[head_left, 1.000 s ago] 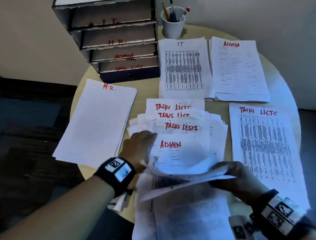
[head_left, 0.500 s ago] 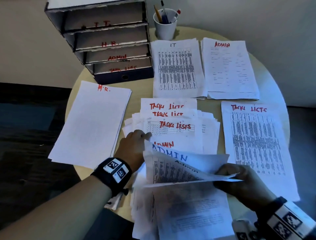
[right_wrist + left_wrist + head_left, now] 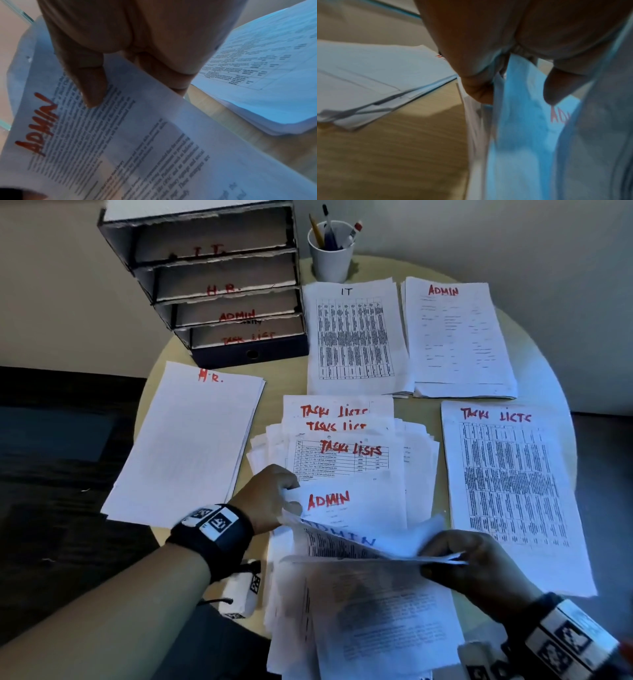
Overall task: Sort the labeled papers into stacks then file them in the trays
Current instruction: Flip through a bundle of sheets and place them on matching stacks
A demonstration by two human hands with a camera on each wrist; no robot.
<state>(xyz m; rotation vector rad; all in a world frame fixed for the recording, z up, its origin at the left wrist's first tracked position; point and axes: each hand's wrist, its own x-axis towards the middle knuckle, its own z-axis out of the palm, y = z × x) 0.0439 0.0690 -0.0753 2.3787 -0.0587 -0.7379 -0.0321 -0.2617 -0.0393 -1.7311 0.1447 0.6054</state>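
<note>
- Your right hand (image 3: 479, 565) pinches the right edge of a white printed sheet headed ADMIN in red (image 3: 120, 135); the thumb lies on the printed face and the fingers curl under the edge, so the sheet is lifted off the pile in front of you.
- Your left hand (image 3: 270, 498) sits at the left edge of the loose, fanned pile of unsorted white papers (image 3: 346, 460); its fingers are curled round the edges of a few sheets there, and the wrist view shows thumb and finger either side of raised paper.
- On that middle pile, three sheets show TASK LISTS in red and one below them reads ADMIN.
- Sorted stacks lie on the round pale wooden table (image 3: 274, 378): the white HR stack (image 3: 188, 440) to the left, the IT stack with a dense printed table (image 3: 352, 337) and the ADMIN stack (image 3: 455, 337) side by side at the back, and the TASK LISTS stack (image 3: 507, 484) to the right, just beside your right hand.
- The dark four-tier tray rack (image 3: 212, 285) stands at the back left, its tiers marked IT, HR, ADMIN and TASK LIST from the top down.
- A white cup of pens (image 3: 330, 251) stands just right of the rack.
</note>
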